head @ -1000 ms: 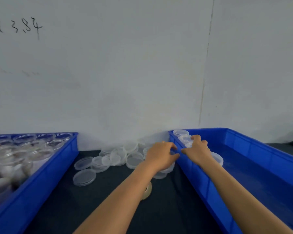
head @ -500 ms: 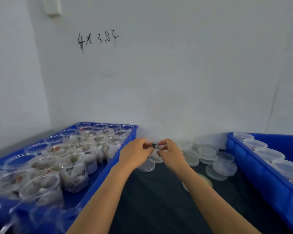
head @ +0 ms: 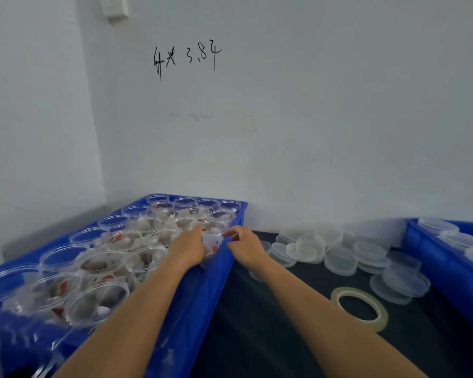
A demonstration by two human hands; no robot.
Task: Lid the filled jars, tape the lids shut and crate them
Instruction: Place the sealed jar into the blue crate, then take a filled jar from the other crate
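On the dark table top (head: 257,336), pushed into the corner of two pale walls, a blue plastic crate (head: 202,290) on the left holds rows of clear, open-topped plastic jars (head: 104,264) packed with pale and red contents, none of them lidded. The left hand (head: 189,248) reaches over the crate's right edge and lies against one clear filled jar with a red-and-white packet inside (head: 212,241), which stands in the crate hard against that right wall; the fingers curl toward the jar, yet motion blur hides whether they actually clasp it. The right hand (head: 245,245) hovers just beside the same jar, over the crate's rim, thumb and forefinger bent close together; I cannot tell whether anything is pinched between them. A loose heap of translucent round plastic lids (head: 339,253) lies on the table along the back wall, between the two crates, some stacked and some overlapping. Nearer the camera, a flat roll of clear adhesive tape (head: 359,309) rests on the table, just beside the nearest lids. At the right edge a second blue plastic crate (head: 432,268) holds a row of lidded clear jars (head: 460,240) along its far side. Black handwriting (head: 186,60) marks the back wall, and a white wall fitting (head: 115,8) sits higher up
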